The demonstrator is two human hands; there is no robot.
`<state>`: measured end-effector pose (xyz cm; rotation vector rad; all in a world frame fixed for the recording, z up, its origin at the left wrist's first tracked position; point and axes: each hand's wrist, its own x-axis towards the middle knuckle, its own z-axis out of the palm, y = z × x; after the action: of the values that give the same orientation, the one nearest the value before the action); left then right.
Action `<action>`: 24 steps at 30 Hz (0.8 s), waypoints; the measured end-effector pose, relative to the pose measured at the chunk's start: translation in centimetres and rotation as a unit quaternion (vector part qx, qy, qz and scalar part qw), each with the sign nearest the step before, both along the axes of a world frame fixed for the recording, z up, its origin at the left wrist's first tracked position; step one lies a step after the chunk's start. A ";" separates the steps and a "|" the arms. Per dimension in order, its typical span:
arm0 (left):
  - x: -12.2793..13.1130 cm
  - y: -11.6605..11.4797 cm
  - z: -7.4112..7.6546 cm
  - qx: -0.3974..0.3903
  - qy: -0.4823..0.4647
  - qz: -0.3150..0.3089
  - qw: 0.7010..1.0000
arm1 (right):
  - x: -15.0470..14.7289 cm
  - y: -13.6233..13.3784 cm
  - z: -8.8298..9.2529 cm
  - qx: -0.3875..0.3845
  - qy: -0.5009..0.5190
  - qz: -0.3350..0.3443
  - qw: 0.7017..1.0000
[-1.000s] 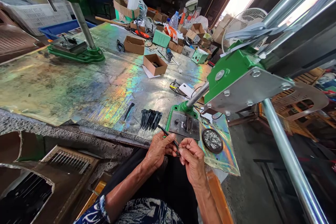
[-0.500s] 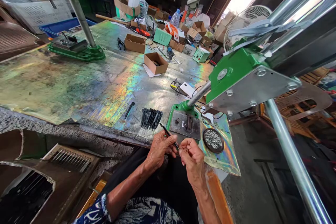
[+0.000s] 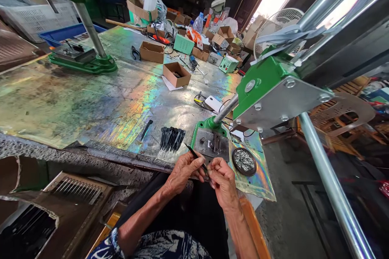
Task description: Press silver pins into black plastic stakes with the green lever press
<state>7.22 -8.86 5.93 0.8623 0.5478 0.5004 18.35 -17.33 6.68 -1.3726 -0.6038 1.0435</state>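
My left hand grips a slim black rod, whose far end points up and left over the bench. My right hand pinches the rod's lower tip between its fingertips; anything small held there is hidden. Just beyond my hands lies the steel base plate of a green hand press. To the right sits a round dark dish of tiny metal pins. A row of several black rods lies left of the press, with a single black rod farther left.
The iridescent metal-topped workbench holds open cardboard boxes, pliers and cables. A second green press stands at the far left. The first press's steel column rises at right, beside a fan.
My hands stay together on the rod, with only small finger shifts. The whole scene has drifted slightly left and up as my head moved.
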 end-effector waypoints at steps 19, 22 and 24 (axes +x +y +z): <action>5.3 2.8 -1.0 0.154 0.030 0.037 0.987 | 3.9 3.4 -1.6 0.008 0.000 -0.098 0.995; 6.4 3.4 -1.4 0.162 0.040 0.048 0.985 | 4.2 3.7 -2.0 0.011 0.008 -0.115 0.993; 7.1 3.9 -1.6 0.164 0.051 0.055 0.984 | 4.3 3.3 -1.9 0.015 0.016 -0.129 0.991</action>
<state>14.30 -5.01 4.30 1.1824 0.6191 0.6610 22.63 -14.03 4.82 -1.3640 -0.4036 0.8428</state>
